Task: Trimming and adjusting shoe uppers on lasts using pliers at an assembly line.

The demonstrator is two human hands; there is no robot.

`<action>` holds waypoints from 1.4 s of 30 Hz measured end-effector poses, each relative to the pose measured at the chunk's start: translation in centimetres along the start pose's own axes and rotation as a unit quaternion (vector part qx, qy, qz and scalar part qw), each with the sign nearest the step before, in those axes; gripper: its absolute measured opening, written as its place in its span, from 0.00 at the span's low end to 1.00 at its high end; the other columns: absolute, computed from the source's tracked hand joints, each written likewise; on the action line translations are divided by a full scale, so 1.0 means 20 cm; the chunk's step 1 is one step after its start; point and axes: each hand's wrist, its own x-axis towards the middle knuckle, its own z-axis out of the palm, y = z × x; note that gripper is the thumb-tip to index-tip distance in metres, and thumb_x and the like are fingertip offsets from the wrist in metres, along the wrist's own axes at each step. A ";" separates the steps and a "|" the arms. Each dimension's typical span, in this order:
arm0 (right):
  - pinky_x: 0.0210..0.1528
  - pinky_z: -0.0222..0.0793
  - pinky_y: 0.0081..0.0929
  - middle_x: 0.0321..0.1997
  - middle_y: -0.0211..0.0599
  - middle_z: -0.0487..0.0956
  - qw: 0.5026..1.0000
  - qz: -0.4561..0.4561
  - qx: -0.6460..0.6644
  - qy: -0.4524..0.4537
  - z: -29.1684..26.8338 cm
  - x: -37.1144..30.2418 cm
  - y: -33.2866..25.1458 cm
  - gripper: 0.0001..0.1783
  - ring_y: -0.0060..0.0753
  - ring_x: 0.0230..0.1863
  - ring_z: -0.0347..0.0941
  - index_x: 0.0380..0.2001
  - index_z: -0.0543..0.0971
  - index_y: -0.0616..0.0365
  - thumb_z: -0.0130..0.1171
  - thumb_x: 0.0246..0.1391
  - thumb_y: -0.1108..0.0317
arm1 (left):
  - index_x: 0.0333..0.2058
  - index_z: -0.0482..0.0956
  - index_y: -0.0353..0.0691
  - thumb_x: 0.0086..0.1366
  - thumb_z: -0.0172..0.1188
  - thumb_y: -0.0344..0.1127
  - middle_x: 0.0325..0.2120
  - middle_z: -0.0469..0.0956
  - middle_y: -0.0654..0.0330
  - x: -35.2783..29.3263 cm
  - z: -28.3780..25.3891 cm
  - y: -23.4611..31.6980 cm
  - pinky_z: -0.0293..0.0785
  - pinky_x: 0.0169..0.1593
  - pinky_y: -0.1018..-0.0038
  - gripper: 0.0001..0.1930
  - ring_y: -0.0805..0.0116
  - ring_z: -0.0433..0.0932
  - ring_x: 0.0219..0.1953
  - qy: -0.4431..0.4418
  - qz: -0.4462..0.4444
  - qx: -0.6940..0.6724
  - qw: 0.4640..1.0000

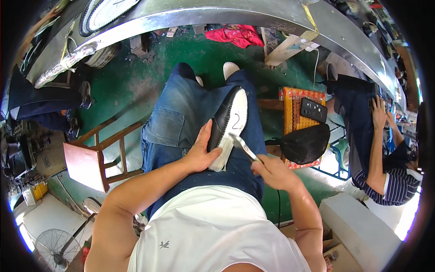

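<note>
A black shoe with an upturned white sole [229, 119] is laid on blue denim trousers [170, 120], clasped by the left hand [199, 152]. A slender silver metal tool [245, 146] is gripped by the right hand [275, 172], its head positioned over the sole.

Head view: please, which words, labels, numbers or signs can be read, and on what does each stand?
Described, not copied:
Shoe sole: one large dark handwritten mark, legible.
White shirt: small dark emblem, no readable word.
Pale sole on bench: dark mark at picture's edge, unreadable.
Any others: too small.
</note>
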 end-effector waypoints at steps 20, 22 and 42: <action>0.38 0.76 0.27 0.37 0.40 0.80 0.890 -0.125 0.389 0.204 0.16 0.35 0.39 0.29 0.29 0.33 0.78 0.48 0.74 0.67 0.40 0.75 0.47 | 0.73 0.51 0.31 0.68 0.64 0.30 0.65 0.68 0.51 -0.04 -0.40 0.45 0.66 0.66 0.69 0.41 0.66 0.69 0.64 -0.078 -0.034 -0.369 0.926; 0.39 0.77 0.29 0.38 0.43 0.80 0.879 -0.148 0.419 0.175 0.14 0.42 0.44 0.29 0.32 0.33 0.79 0.48 0.73 0.68 0.41 0.75 0.48 | 0.73 0.51 0.31 0.67 0.65 0.31 0.65 0.69 0.51 -0.01 -0.53 0.70 0.66 0.66 0.68 0.42 0.66 0.70 0.63 -0.061 -0.002 -0.358 0.932; 0.21 0.69 0.21 0.36 0.45 0.83 0.877 -0.053 0.464 0.116 -0.34 0.54 0.27 0.36 0.38 0.32 0.84 0.48 0.75 0.69 0.35 0.74 0.42 | 0.64 0.72 0.47 0.69 0.53 0.39 0.50 0.80 0.41 1.89 -1.54 2.02 0.77 0.53 0.59 0.24 0.44 0.82 0.47 0.150 0.215 0.605 0.752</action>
